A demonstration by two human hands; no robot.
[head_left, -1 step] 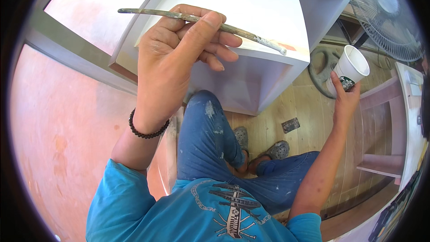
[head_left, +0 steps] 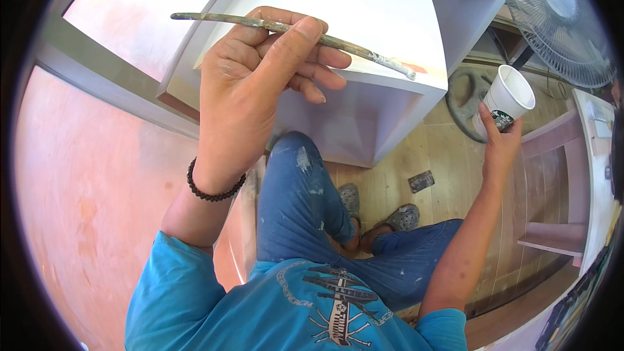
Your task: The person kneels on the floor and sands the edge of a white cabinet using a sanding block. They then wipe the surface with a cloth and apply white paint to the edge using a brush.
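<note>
Between the thumb and fingers of my left hand (head_left: 260,68) is a thin, paint-stained paintbrush (head_left: 348,46). Its whitish bristle tip points right and slightly down, in front of the white top of a cabinet (head_left: 325,6); whether it touches is hard to tell. A dark bead bracelet (head_left: 213,190) circles my left wrist. Out to the right, my right hand (head_left: 500,140) is closed around a white paper cup (head_left: 510,94) with a green and black round mark. The cup tilts a little, its mouth facing up; I cannot make out what lies inside.
Beyond the cup stands a fan (head_left: 560,10), its round base (head_left: 465,94) on the wooden floor. A small dark flat piece (head_left: 421,181) lies near my clogs (head_left: 404,218). White-topped furniture (head_left: 585,188) lines the right side; a pinkish panel (head_left: 97,175) fills the left.
</note>
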